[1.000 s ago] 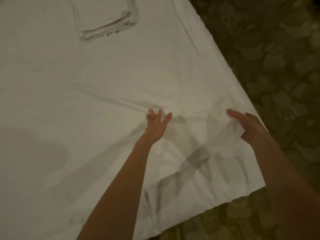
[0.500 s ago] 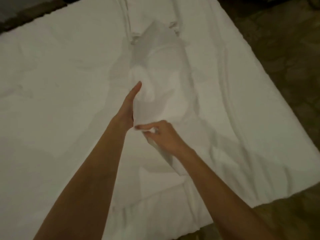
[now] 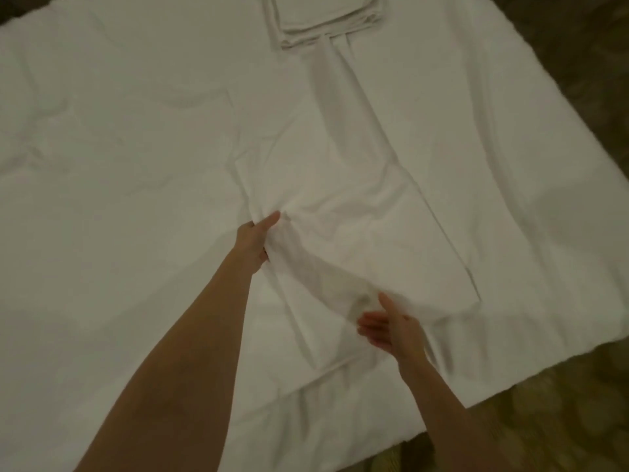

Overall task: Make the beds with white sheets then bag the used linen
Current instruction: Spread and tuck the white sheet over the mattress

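Folded sheet (image 3: 340, 206) lying mid-bed (image 3: 102, 165), linen stack (image 3: 323, 18) at the far edge behind it, carpet (image 3: 578, 63) to the right

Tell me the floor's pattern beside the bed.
Dark brown-olive carpet with a blotchy leaf-like pattern, per head view.

A second ago both hands worked at the near corner of the bed. Half a second ago they held a folded white sheet (image 3: 340, 199) lifted between them; now it lies spread longways down the bed. The left hand (image 3: 253, 238) has dropped to grip its left edge, and the right hand (image 3: 391, 327) has slid apart, toward the near end, fingers straightened under the blurred cloth.
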{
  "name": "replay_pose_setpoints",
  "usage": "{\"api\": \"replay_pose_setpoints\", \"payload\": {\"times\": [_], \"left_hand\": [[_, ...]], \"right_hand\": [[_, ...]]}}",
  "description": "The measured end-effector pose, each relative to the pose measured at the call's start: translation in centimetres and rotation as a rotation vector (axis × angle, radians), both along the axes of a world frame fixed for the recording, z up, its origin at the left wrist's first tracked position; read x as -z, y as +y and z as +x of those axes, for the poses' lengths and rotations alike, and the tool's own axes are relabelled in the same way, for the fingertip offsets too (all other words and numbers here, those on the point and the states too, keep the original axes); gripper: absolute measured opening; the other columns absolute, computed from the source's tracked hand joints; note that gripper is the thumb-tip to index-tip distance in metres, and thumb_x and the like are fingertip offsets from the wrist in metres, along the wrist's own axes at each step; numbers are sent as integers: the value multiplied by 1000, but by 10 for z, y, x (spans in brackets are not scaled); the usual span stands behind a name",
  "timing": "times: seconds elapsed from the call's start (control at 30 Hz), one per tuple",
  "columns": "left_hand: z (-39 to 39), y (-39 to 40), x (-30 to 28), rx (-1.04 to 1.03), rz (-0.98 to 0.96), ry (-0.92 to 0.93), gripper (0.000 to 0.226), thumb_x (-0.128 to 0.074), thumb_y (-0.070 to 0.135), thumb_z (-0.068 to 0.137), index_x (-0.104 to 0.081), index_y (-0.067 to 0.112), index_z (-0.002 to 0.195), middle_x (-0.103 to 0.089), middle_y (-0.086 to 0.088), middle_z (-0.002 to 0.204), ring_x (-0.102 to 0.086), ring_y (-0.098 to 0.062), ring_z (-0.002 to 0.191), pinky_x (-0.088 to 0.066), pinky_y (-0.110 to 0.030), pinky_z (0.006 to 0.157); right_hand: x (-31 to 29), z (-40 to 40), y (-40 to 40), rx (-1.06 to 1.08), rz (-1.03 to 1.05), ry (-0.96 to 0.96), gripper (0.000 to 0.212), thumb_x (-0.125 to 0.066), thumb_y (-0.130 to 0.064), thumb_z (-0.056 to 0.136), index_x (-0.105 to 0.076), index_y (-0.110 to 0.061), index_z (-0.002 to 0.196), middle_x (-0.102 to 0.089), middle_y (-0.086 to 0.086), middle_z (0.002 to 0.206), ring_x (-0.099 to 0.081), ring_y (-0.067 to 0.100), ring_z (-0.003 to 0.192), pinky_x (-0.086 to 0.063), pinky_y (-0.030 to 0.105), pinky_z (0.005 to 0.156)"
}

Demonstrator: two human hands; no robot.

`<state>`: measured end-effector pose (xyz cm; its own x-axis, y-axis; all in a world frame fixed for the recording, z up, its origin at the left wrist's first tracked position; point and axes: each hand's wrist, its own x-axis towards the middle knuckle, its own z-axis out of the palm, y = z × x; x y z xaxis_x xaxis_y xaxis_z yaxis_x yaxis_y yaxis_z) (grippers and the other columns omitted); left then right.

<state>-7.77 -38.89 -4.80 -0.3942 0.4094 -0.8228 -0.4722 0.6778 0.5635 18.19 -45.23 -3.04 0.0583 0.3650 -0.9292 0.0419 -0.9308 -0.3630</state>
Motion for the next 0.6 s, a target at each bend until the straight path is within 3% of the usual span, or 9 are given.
{"api": "replay_pose_setpoints", "payload": {"times": [0.07,0.13,0.27,0.37,0.43,0.53,0.6], "left_hand": [[3,0,5,9,18,-13,43,-76,23,81,-64,2,117,-70,-12,107,-68,-28,94,-56,-38,77],[8,3,4,-7,41,-8,37,-76,22,82,-62,3,110,-69,-8,98,-67,-26,90,-53,-36,75],[11,14,0,-86,76,-6,38,-75,21,83,-54,9,112,-64,-3,88,-64,-20,79,-53,-37,78],[9,13,3,-88,70,-1,40,-76,19,83,-55,5,115,-64,-4,91,-64,-29,96,-52,-42,89],[12,7,8,-62,70,-15,47,-76,17,82,-58,0,122,-66,-7,96,-65,-31,102,-53,-42,87],[21,-9,14,-40,35,-15,48,-77,18,81,-58,0,122,-66,-10,103,-65,-29,93,-53,-40,81],[28,-18,17,-39,27,-39,38,-75,17,83,-60,0,114,-67,-10,96,-65,-25,81,-53,-39,77]], "right_hand": [[-3,11,-10,-9,-135,-46,52,-59,-47,90,-69,4,86,-72,19,83,-69,24,69,-51,28,64],[-8,13,-11,-28,-190,-54,57,-60,-52,87,-68,5,88,-72,20,86,-68,26,74,-52,29,70],[-4,12,-10,-45,-199,-131,64,-64,-59,81,-68,5,87,-73,17,84,-69,23,70,-53,28,66],[6,18,-17,15,-58,-295,58,-68,-57,79,-71,2,80,-72,11,68,-69,24,63,-53,30,58],[10,23,-19,70,100,-441,48,-70,-53,79,-69,-5,71,-71,8,65,-70,26,69,-57,38,70],[10,28,-17,317,271,-541,38,-74,-45,79,-63,-10,90,-68,5,90,-66,23,85,-54,40,87],[9,32,-11,476,331,-485,26,-73,-35,83,-59,-12,85,-61,3,83,-58,16,75,-51,32,79]]}}
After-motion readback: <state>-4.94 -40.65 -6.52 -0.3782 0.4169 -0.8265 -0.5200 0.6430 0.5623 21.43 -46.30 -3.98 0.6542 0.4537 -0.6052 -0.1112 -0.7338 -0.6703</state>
